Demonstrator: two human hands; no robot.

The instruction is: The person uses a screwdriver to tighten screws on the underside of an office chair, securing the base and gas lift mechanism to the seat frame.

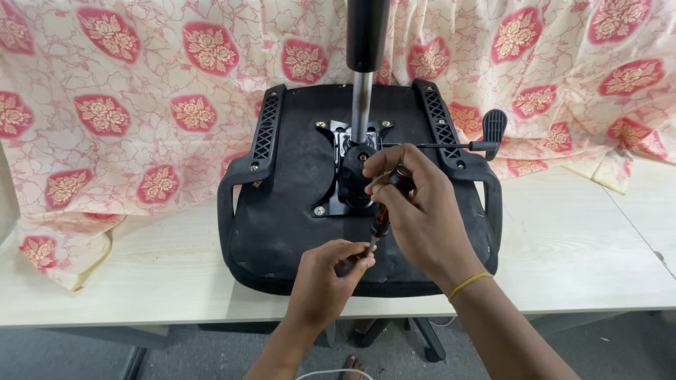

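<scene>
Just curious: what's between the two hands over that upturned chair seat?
In the head view, a screwdriver spans between left hand and right hand.

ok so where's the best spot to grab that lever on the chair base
Probably the flat black paddle at the lever's right end, approached from the right side. It is broad and sticks out past the seat edge, while the rod is thin.

white tabletop [577, 246], cream curtain w/ red floral print [141, 84] behind, grey floor [197, 352]
</scene>
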